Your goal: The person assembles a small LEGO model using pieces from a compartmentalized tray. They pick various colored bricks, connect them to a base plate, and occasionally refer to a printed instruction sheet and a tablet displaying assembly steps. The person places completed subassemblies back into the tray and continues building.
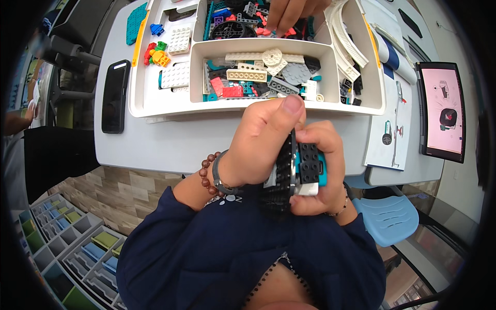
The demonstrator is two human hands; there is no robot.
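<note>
White and wide, the table (170, 147) carries a big white sorting tray (155, 106) along its far edge, full of small building bricks (258, 75). A black phone (114, 95) lies near the left edge, and a tablet (443, 111) sits at the right edge. Just off the near edge, both hands hold a small brick model (297, 173), black and teal with a black round part. It looks like a piece is being pushed on; next it seems to need a firm, straight squeeze. The left hand (258, 147) wraps around the round part, thumb pointing up. The right hand (323, 175) curls tight around the teal block. Another person's hand (289, 13) picks in the tray.
</note>
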